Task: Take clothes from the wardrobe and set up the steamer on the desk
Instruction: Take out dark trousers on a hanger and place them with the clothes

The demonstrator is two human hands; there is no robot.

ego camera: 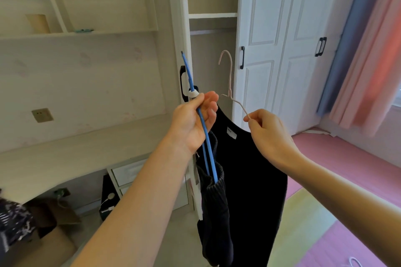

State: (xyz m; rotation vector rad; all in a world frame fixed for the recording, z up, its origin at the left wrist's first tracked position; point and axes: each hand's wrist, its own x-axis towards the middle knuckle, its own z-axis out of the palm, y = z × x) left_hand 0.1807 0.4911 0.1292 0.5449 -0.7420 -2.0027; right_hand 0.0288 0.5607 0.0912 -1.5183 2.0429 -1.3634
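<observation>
Two hangers are coming out of the wardrobe [211, 54] at once, and that is where I am running a risk. Far to my left the desk [71, 154] is waiting, bare where I am looking, with no steamer showing on it. My left hand [193, 123] is curling its fingers [209, 102] around the blue hanger [199, 115], gripping it by the neck, and the ribbed dark garment [213, 208] is bunching low on the wire; I am judging that it could be sliding off the end if I am tilting the hanger any further. A white tag [196, 188] is dangling beside it and could be snagging. To the right, my right hand [269, 136] is pinching the pale hanger [230, 84] by one thin shoulder wire between thumb and fingertip. The black top [251, 180] is hanging from that weak hold, so it may be swinging, twisting the wire loose, or tangling with the other garment just beside it.
</observation>
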